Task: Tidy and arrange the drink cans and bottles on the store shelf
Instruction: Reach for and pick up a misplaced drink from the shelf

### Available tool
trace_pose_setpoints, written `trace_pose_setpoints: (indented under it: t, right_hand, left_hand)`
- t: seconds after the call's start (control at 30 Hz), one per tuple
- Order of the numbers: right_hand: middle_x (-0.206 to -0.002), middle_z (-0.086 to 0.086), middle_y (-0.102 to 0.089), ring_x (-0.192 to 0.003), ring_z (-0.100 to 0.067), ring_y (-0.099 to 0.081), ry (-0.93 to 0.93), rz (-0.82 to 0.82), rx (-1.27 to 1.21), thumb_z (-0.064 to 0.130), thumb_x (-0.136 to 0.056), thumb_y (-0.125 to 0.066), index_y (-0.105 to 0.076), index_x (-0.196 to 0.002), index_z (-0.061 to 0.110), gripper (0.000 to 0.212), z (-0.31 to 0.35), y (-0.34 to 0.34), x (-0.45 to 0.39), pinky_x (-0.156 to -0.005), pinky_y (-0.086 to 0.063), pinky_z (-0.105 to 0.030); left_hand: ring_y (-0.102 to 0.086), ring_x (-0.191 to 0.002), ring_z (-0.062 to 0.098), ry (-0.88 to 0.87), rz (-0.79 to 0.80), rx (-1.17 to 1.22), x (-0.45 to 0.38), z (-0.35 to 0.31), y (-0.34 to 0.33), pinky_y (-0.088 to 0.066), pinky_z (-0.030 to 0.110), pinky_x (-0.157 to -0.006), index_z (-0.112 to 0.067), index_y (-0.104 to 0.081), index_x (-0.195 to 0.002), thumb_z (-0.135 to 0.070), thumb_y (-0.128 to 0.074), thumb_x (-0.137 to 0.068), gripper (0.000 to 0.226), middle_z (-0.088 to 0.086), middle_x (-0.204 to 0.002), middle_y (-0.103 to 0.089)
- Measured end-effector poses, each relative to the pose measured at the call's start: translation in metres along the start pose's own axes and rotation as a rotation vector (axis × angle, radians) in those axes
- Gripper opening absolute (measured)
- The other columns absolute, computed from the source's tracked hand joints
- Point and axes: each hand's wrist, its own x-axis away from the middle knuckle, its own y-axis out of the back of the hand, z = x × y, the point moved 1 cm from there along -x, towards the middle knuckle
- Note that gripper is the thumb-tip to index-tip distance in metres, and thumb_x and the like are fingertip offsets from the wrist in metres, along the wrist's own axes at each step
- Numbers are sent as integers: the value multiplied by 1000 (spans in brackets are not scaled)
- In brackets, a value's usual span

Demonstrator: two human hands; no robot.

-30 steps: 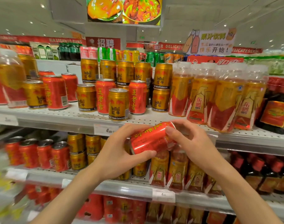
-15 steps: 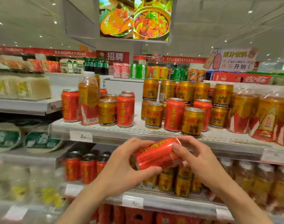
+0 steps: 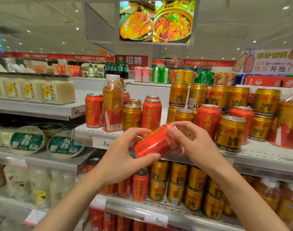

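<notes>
A red drink can (image 3: 156,142) lies tilted on its side between both hands, in front of the upper shelf's edge (image 3: 95,139). My left hand (image 3: 124,155) grips its lower end from below and my right hand (image 3: 190,140) holds its upper end. On that shelf stand mixed red cans (image 3: 93,110) and gold cans (image 3: 230,133), with one orange bottle (image 3: 112,105) among them at the left. More gold cans are stacked two high behind.
The shelf below (image 3: 142,207) holds rows of red and gold cans. Left shelving carries white jars (image 3: 34,90) and round green-lidded tubs (image 3: 27,140). Wrapped orange bottles (image 3: 289,124) stand at the far right. A hanging food screen (image 3: 155,20) is overhead.
The view has swung left, so the shelf contents slid to the right in frame. The red can stays held between both hands in about the same tilt.
</notes>
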Motion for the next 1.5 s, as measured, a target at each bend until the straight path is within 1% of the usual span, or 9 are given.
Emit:
trace_pose_setpoints:
  t: [0.13,0.5,0.73,0.87,1.0,1.1,1.23,1.4,1.5]
  right_hand:
    - [-110,16,-71,-97,-2,-68,18,40,78,64,-81,-64,-65,-120,36,48,-2,-2,-21,-65,-54,-18]
    - [-110,12,-72,-88,-10,-71,65,47,154,73,-73,-65,-68,-114,40,54,20,-35,-62,-62,-55,-25]
    - [-116,21,-68,-100,-5,-68,115,66,284,77,-74,-60,-65,-123,41,61,42,-97,-84,-78,-60,-30]
    - [-113,19,-69,-90,-8,-71,127,58,322,76,-79,-58,-65,-123,41,57,53,-123,-98,-75,-63,-38]
    - [-115,11,-66,-84,-14,-71,77,-126,336,64,-87,-62,-57,-128,33,52,62,-129,-118,-71,-63,-39]
    - [-125,9,-60,-95,-21,-69,31,-175,433,72,-83,-61,-44,-142,34,72,65,-142,-134,-79,-62,-49]
    - [-136,2,-59,-101,-27,-70,-11,-138,551,76,-77,-64,-30,-153,27,96,75,-160,-147,-85,-61,-51]
    - [-115,5,-64,-97,-20,-70,-2,-168,626,70,-77,-71,-43,-142,24,84,79,-169,-147,-83,-61,-46]
    - [-95,18,-59,-83,-19,-72,-12,-193,534,64,-77,-73,-43,-141,26,80,77,-168,-146,-76,-62,-50]
  left_hand:
    - [-55,-114,-4,4,-2,-53,-15,10,5,-48,15,-89,-48,-51,-130,-55,-78,-76,60,-26,-122,-56]
    - [-52,-115,-4,-99,2,-96,-40,44,35,-44,9,-90,-41,-49,-137,-69,-67,-74,72,-24,-120,-50]
    - [-50,-112,-15,-92,-100,-96,-30,82,85,-35,-2,-85,-46,-49,-129,-63,-74,-74,63,-33,-119,-54]
    - [-56,-109,-9,-52,-154,-93,-24,108,108,-43,10,-88,-46,-49,-132,-74,-69,-68,72,-31,-120,-59]
    - [-55,-106,-14,0,-223,-48,-23,126,122,-45,8,-83,-47,-47,-131,-77,-67,-66,74,-31,-116,-58]
    - [-57,-108,-6,36,-255,-47,-23,135,125,-48,23,-91,-41,-44,-138,-74,-70,-70,80,-23,-124,-59]
    - [-57,-112,0,55,-270,-43,-22,136,125,-44,20,-90,-37,-44,-141,-69,-69,-71,81,-18,-127,-59]
    - [-58,-116,6,78,-253,-41,-20,142,130,-52,38,-99,-41,-41,-140,-78,-65,-71,82,-17,-129,-59]
    - [-58,-114,4,83,-254,-39,-19,142,132,-53,39,-98,-41,-41,-140,-80,-61,-68,84,-18,-127,-59]
